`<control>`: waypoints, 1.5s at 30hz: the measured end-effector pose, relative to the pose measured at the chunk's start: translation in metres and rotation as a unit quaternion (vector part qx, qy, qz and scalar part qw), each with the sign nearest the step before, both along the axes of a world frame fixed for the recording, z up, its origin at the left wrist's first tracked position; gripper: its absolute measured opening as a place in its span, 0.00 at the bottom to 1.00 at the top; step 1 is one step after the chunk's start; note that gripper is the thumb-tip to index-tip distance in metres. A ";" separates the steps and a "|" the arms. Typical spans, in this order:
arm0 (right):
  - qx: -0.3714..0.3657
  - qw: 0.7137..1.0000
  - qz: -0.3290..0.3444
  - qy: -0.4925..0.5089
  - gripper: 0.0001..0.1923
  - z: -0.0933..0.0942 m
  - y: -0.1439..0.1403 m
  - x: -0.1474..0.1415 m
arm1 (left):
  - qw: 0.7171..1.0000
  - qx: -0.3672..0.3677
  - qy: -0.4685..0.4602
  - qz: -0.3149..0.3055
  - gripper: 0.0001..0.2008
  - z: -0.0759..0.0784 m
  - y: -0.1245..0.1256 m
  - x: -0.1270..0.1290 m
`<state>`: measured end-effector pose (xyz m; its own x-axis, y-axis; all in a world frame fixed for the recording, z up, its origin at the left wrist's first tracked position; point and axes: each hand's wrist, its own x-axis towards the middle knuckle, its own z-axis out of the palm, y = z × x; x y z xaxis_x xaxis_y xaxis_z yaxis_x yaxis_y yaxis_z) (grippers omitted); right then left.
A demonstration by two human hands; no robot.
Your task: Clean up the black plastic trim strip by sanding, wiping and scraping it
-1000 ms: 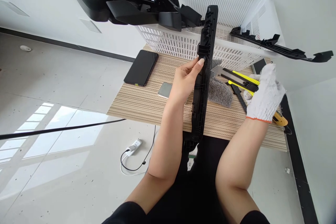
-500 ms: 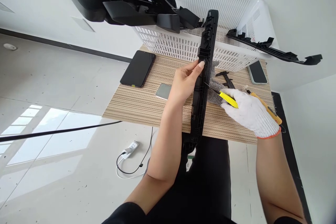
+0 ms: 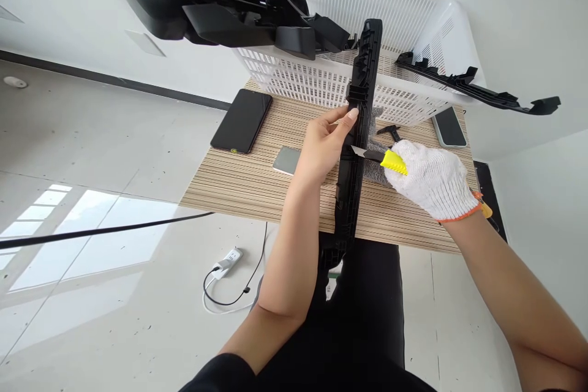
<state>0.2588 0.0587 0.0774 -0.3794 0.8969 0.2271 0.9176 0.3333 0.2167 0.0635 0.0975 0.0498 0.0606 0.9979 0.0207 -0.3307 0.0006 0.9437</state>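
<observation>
A long black plastic trim piece (image 3: 348, 196) runs from near my lap up over the table toward the basket. My bare left hand (image 3: 327, 138) grips it around its middle, thumb on top. My right hand (image 3: 432, 177), in a white knitted glove with an orange cuff, is closed on a yellow utility knife (image 3: 394, 162). The knife's blade points left and lies over the trim piece just below my left thumb; whether it touches the plastic I cannot tell. Beneath the trim piece and the knife is a grey cloth (image 3: 376, 173).
A white plastic basket (image 3: 408, 98) stands at the table's back, with black trim parts (image 3: 248, 27) and another strip (image 3: 478, 89) across its rim. On the table (image 3: 229, 187) lie a black tablet (image 3: 242, 120), a phone (image 3: 450, 127), a black caliper (image 3: 390, 131) and a grey card (image 3: 287, 160).
My right hand has rolled over and shifted slightly up, its forearm swinging outward. The knife now shows its blade's flat side, lying more level. My left hand and the trim piece stay in place.
</observation>
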 end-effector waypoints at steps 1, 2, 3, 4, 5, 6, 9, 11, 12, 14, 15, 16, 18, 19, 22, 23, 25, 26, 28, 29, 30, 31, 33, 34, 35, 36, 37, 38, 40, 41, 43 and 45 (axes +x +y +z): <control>-0.004 1.000 -0.002 -0.006 0.14 0.000 0.002 0.000 | 1.000 0.000 0.001 0.000 0.16 0.000 0.000 0.000; -0.008 1.000 -0.005 -0.011 0.14 0.001 0.003 0.000 | 1.000 0.002 0.002 0.000 0.16 0.000 0.000 0.000; -0.011 1.000 -0.007 -0.016 0.14 0.002 0.004 -0.001 | 1.000 0.007 0.003 0.002 0.16 0.000 -0.001 0.000; -0.012 1.000 -0.008 -0.020 0.14 0.003 0.004 -0.002 | 1.000 0.013 0.005 0.003 0.15 0.000 -0.001 0.000; -0.013 1.000 -0.007 -0.023 0.14 0.004 0.005 -0.002 | 1.000 0.019 0.006 0.005 0.15 -0.001 0.000 0.000; -0.011 1.000 -0.005 -0.027 0.14 0.006 0.005 -0.003 | 1.000 0.024 0.008 0.006 0.15 -0.002 0.000 0.000; -0.006 0.999 0.003 -0.044 0.15 0.008 0.004 -0.003 | 0.999 0.027 0.017 0.010 0.14 -0.003 0.001 0.000; -0.005 0.999 0.002 -0.047 0.15 0.008 0.004 -0.003 | 0.999 0.025 0.023 0.014 0.13 -0.004 0.001 0.000; -0.006 0.999 0.001 -0.042 0.15 0.008 0.004 -0.003 | 0.999 0.025 0.024 0.016 0.13 -0.004 0.002 0.000; -0.005 0.999 -0.007 -0.036 0.15 0.007 0.005 -0.003 | 0.999 0.028 0.024 0.020 0.12 -0.005 0.002 0.000; -0.004 0.999 -0.009 -0.039 0.16 0.006 0.005 -0.003 | 0.999 0.030 0.024 0.021 0.12 -0.006 0.003 0.000; -0.002 0.999 -0.009 -0.045 0.17 0.005 0.005 -0.003 | 0.999 0.033 0.024 0.021 0.12 -0.006 0.003 0.000; 0.006 0.998 -0.007 -0.062 0.18 0.004 0.006 -0.004 | 0.999 0.036 0.027 0.022 0.13 -0.007 0.003 -0.001; 0.013 0.997 -0.007 -0.069 0.18 0.004 0.006 -0.004 | 0.999 0.036 0.029 0.022 0.13 -0.007 0.003 -0.001; 0.042 0.995 -0.004 -0.096 0.19 0.004 0.006 -0.005 | 0.999 0.033 0.035 0.020 0.13 -0.006 0.003 -0.002; 0.052 0.993 0.001 -0.105 0.20 0.004 0.006 -0.005 | 0.999 0.033 0.035 0.019 0.13 -0.006 0.003 -0.002; 0.069 0.990 0.015 -0.122 0.20 0.005 0.007 -0.004 | 0.999 0.034 0.032 0.017 0.12 -0.006 0.003 -0.002; 0.078 0.988 0.020 -0.129 0.19 0.005 0.007 -0.004 | 0.999 0.035 0.029 0.016 0.12 -0.006 0.003 -0.002; 0.098 0.984 0.028 -0.145 0.18 0.007 0.008 -0.004 | 0.999 0.034 0.026 0.013 0.12 -0.006 0.003 -0.002; 0.108 0.982 0.031 -0.155 0.18 0.007 0.009 -0.004 | 0.999 0.032 0.027 0.013 0.12 -0.006 0.003 -0.002; 0.114 0.979 0.035 -0.164 0.17 0.008 0.010 -0.004 | 0.999 0.030 0.028 0.013 0.12 -0.006 0.003 -0.002; 0.118 0.977 0.038 -0.172 0.17 0.008 0.011 -0.004 | 0.999 0.027 0.030 0.014 0.13 -0.006 0.003 -0.002; 0.120 0.975 0.042 -0.181 0.16 0.010 0.013 -0.005 | 0.999 0.021 0.031 0.017 0.13 -0.006 0.003 -0.002; 0.121 0.975 0.043 -0.183 0.16 0.010 0.013 -0.005 | 0.999 0.020 0.031 0.019 0.13 -0.006 0.003 -0.002; 0.121 0.975 0.045 -0.183 0.16 0.010 0.013 -0.004 | 0.999 0.019 0.031 0.019 0.13 -0.006 0.003 -0.002; 0.124 0.974 0.049 -0.183 0.16 0.010 0.013 -0.004 | 0.999 0.019 0.031 0.019 0.13 -0.006 0.003 -0.002; 0.131 0.973 0.054 -0.183 0.16 0.010 0.012 -0.003 | 0.999 0.019 0.031 0.019 0.13 -0.006 0.003 -0.002; 0.142 0.971 0.062 -0.182 0.16 0.009 0.012 -0.002 | 0.999 0.019 0.030 0.020 0.13 -0.006 0.003 -0.002; 0.175 0.964 0.086 -0.181 0.16 0.008 0.011 0.001 | 0.999 0.019 0.026 0.023 0.13 -0.006 0.002 -0.002; 0.190 0.960 0.099 -0.180 0.15 0.007 0.011 0.002 | 0.999 0.019 0.023 0.024 0.12 -0.006 0.002 -0.002; 0.204 0.955 0.115 -0.183 0.14 0.006 0.010 0.003 | 0.999 0.016 0.020 0.025 0.12 -0.006 0.002 -0.001; 0.201 0.955 0.118 -0.185 0.13 0.006 0.010 0.004 | 0.999 0.013 0.021 0.024 0.12 -0.006 0.002 -0.001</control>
<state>0.2628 0.0686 0.0838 -0.6816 0.6449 0.3457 0.6624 0.3432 0.6659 0.0623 0.0997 0.0442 0.0134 0.9989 0.0459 -0.2898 -0.0400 0.9562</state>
